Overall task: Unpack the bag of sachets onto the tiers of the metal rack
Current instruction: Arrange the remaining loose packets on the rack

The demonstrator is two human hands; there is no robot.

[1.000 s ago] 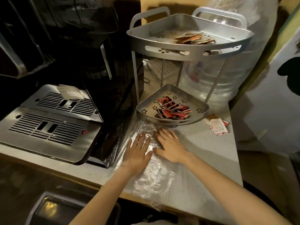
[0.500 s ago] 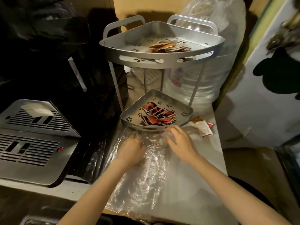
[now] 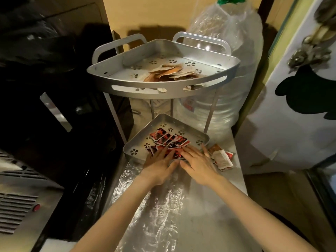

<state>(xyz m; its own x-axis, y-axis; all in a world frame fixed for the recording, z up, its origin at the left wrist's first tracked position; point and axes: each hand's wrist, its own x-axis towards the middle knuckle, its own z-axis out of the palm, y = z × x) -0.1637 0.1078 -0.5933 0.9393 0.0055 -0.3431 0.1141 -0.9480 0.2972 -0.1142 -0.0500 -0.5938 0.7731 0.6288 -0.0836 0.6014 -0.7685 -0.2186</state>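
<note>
A two-tier metal corner rack stands on the counter. Its upper tier (image 3: 127,88) holds a pile of brown and beige sachets (image 3: 171,72). Its lower tier (image 3: 132,151) holds red-and-black sachets (image 3: 168,140). My left hand (image 3: 160,163) and my right hand (image 3: 197,161) lie side by side, palms down, over the lower tier's front rim, fingers spread and resting on the nearest red sachets. Neither hand grips anything that I can see. The flat, clear plastic bag (image 3: 151,211) lies on the counter under my forearms.
A few loose sachets (image 3: 222,159) lie on the counter right of the lower tier. A large plastic-wrapped water bottle (image 3: 223,70) stands behind the rack. A black coffee machine (image 3: 45,106) with a metal drip tray (image 3: 16,211) fills the left. The counter's right edge is near.
Both hands have slid forward off the plastic bag and onto the front of the lower tier, over the red sachets. The view has shifted right and closer to the rack.
</note>
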